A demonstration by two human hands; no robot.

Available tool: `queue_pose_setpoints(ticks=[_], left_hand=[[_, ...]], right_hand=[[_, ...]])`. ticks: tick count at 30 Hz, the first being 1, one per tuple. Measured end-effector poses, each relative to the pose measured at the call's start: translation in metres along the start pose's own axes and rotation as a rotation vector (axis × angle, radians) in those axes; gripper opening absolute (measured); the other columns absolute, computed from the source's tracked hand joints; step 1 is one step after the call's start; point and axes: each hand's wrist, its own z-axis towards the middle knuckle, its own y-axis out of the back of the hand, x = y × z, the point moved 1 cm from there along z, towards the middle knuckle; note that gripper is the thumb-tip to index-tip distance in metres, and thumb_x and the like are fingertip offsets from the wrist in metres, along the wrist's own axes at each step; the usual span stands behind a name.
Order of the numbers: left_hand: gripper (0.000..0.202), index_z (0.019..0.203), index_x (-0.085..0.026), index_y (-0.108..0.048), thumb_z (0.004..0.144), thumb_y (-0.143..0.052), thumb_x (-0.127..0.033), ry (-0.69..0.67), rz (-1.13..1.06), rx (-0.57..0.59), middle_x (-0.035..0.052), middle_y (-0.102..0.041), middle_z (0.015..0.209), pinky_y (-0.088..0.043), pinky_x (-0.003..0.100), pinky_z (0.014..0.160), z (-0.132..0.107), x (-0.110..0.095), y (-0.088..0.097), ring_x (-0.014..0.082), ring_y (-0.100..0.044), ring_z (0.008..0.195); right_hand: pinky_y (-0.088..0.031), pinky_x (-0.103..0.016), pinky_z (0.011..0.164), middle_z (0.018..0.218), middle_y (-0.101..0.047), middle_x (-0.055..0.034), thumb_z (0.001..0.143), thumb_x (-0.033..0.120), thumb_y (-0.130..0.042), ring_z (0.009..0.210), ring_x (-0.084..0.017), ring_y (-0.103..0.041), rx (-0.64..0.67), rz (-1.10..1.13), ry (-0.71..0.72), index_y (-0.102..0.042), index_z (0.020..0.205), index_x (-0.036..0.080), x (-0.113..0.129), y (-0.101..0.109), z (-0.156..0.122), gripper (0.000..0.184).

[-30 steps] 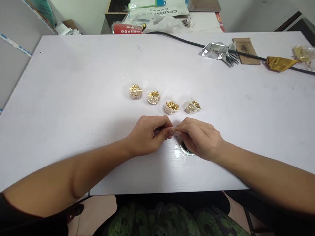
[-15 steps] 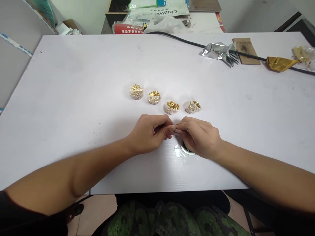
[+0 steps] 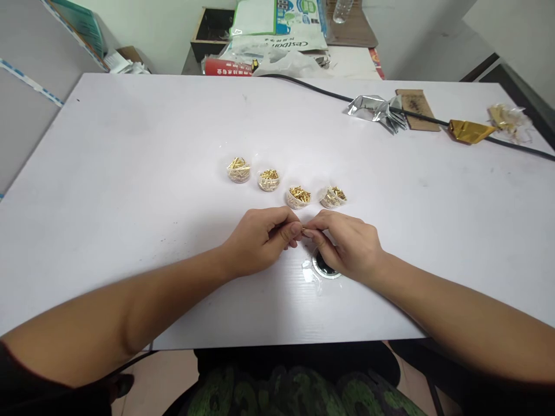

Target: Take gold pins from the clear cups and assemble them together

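Observation:
My left hand [image 3: 262, 240] and my right hand [image 3: 353, 240] meet over the table, thumbs and forefingers pinched together. Between their fingertips shows a tiny gold-coloured metal pin [image 3: 303, 229], mostly covered by the fingers. Just beyond the hands, several small clear cups of gold-coloured metal pins stand in a slanting row: a far left cup [image 3: 239, 171], a second cup [image 3: 269, 181], a third cup [image 3: 298, 198] and a right cup [image 3: 333, 198]. Beneath my right hand lies a round black disc with a silver rim [image 3: 325, 266], partly hidden.
Across the back right of the white table [image 3: 151, 127] runs a black cable [image 3: 312, 86]. Near it lie silver foil [image 3: 368, 108], a piece of cardboard [image 3: 418, 110], gold foil [image 3: 470, 132] and a crumpled clear bag [image 3: 511, 121]. Bags and a dark box [image 3: 212, 32] sit beyond.
The view has shifted slightly. My right thumb has moved a little away from the left fingertips, so the gold pin and more of the round black disc now show.

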Motion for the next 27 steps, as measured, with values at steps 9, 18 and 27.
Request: queue_pose_setpoints(ticks=[9, 18, 27], left_hand=[[0.020, 0.084, -0.011, -0.060, 0.094, -0.051, -0.026, 0.008, 0.029, 0.016, 0.0028, -0.066, 0.071, -0.049, 0.021, 0.057, -0.0007, -0.0036, 0.0007, 0.0093, -0.059, 0.061], [0.022, 0.083, -0.011, -0.060, 0.096, -0.050, -0.025, -0.017, -0.109, 0.029, 0.0051, -0.066, 0.073, -0.052, 0.019, 0.061, 0.0016, -0.0058, 0.0024, 0.0086, -0.061, 0.065], [0.024, 0.081, -0.009, -0.060, 0.096, -0.051, -0.025, -0.023, -0.132, 0.066, 0.0066, -0.065, 0.072, -0.052, 0.019, 0.060, 0.0011, -0.0072, 0.0028, 0.0089, -0.060, 0.065]], right_hand=[[-0.049, -0.019, 0.059, 0.075, -0.066, 0.0000, 0.091, 0.009, -0.057, 0.066, -0.009, -0.061, -0.051, -0.046, -0.016, -0.055, 0.092, 0.016, 0.0017, 0.0021, 0.0023, 0.007], [-0.058, -0.023, 0.064, 0.080, -0.071, -0.0052, 0.094, 0.018, -0.055, 0.072, -0.012, -0.069, 0.025, 0.442, -0.298, -0.060, 0.110, 0.012, -0.0025, 0.0045, 0.0023, 0.017], [-0.052, -0.022, 0.055, 0.071, -0.063, -0.0057, 0.097, 0.019, -0.047, 0.063, -0.010, -0.060, 0.163, 0.741, -0.361, -0.059, 0.082, 0.010, -0.0049, 0.0048, 0.0044, 0.021]])
